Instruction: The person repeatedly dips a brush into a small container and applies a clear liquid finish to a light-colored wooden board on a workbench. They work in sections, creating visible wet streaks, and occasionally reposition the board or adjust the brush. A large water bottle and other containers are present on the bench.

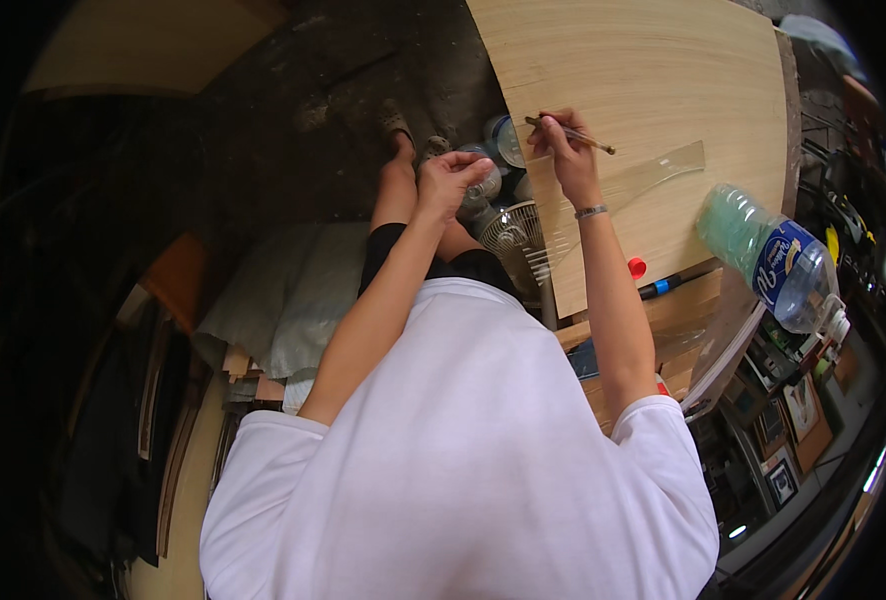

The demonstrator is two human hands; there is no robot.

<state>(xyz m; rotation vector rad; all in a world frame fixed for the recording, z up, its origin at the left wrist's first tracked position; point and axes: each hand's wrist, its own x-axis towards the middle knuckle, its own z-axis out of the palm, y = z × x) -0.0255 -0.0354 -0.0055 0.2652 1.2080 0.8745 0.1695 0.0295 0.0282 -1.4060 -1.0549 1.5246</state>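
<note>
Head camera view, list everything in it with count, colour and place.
Board: one, pale brown, upper right.
Pen-like tool: one, brown, in right hand.
Curved strip: one, transparent, on board.
Bottle: one, clear, blue label, right side.
Round piece: one, red, left of bottle.
Thin tool: one, black and blue, beside it.
Containers: several, transparent, left of board.
Ribbed object: one, pale, below containers.
Sheeting: count unclear, grey, left side.
Frames: several, mixed colours, lower right.
Shirt: one, white, worn.
Clogs: two, pale, worn.
Bracelet: one, silvery, right wrist.
Left hand: one, bare, beside board.
Right hand: one, bare, over board.
</note>
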